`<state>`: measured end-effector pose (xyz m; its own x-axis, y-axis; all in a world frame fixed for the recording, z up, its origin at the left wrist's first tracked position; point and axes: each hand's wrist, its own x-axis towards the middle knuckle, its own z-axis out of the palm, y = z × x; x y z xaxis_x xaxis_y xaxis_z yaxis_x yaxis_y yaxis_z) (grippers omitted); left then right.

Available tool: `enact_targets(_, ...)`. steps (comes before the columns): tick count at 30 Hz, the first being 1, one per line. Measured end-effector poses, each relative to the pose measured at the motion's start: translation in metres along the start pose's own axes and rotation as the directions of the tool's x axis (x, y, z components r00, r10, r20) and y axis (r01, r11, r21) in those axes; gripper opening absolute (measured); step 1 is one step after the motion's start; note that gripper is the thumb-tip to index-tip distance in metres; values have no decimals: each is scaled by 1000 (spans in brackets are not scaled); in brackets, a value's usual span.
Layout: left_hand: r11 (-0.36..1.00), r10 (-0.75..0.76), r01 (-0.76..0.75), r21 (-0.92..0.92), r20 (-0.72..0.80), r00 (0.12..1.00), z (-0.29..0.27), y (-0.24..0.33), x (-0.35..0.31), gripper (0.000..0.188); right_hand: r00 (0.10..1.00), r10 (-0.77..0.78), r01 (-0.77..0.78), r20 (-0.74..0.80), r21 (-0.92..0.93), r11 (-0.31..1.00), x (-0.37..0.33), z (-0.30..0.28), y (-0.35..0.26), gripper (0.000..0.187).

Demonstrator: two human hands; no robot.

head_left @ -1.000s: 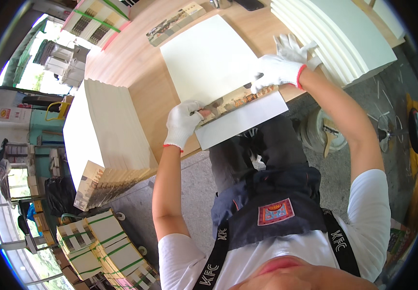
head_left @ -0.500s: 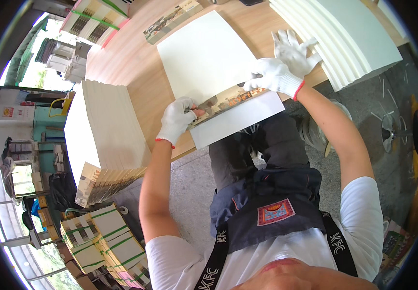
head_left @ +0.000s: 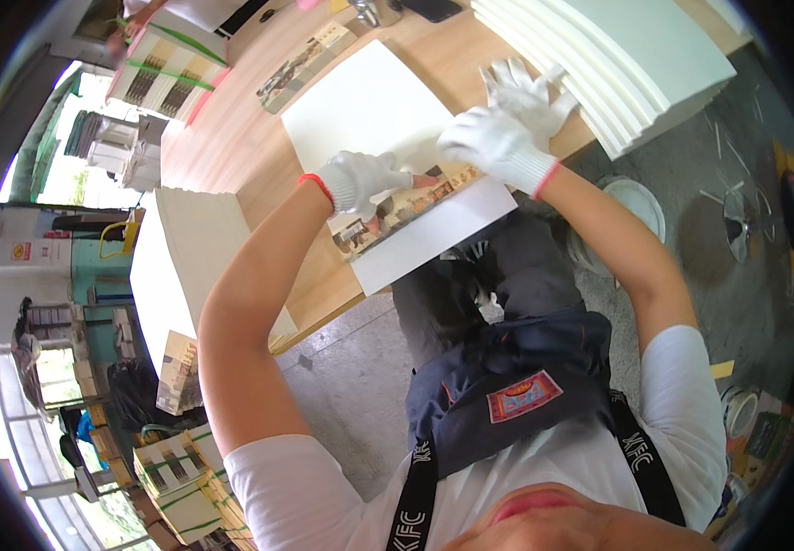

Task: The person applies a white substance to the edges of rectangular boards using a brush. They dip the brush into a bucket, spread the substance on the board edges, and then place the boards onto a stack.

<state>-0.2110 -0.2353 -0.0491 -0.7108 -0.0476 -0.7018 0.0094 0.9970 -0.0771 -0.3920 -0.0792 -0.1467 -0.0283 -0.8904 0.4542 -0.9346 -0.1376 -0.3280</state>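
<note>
A large white sheet [head_left: 360, 101] lies on the wooden table, with a brown picture-printed strip [head_left: 403, 213] along its near part and a white flap [head_left: 443, 230] on the side toward me. My left hand [head_left: 360, 182], in a white glove with bare thumb and fingertip, rests on the strip, its thumb and finger apart. My right hand [head_left: 493, 145], also gloved, lies over the sheet's right edge with fingers stretched out. Just beyond it is a loose white glove [head_left: 527, 96], spread flat on the table.
Thick white stacks stand at the right [head_left: 617, 64] and left [head_left: 195, 239]. A printed block [head_left: 305, 66], metal cup [head_left: 376, 11] and dark phone [head_left: 432, 7] lie at the far side. Green-strapped bundles [head_left: 163, 69] are at far left; a round stool [head_left: 631, 220] is beneath the right side.
My left hand has moved right along the printed strip, its forearm swinging across. My right hand has shifted slightly left onto the sheet. The whole view has shifted a little.
</note>
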Motion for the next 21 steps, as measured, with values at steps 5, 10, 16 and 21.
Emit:
enact_targets(5, 992, 70, -74, -99, -49, 996, 6, -11, 3, 116, 858, 455, -513, -237, -405, 757, -34, -12, 44, 21)
enact_targets(10, 979, 152, -152, -138, -16, 988, 12, -26, 11, 102, 973, 149, -124, -177, 148, 981, -33, -46, 28, 20)
enact_targets(16, 988, 17, -10, -152, 45, 999, 30, -34, 25, 101, 905, -425, 417, 3, -189, 889, -19, -11, -17, 32)
enact_targets(21, 978, -82, 95, -185, 75, 994, 2, -16, 15, 93, 867, -399, 402, 299, 55, 914, 20, 62, -89, 15)
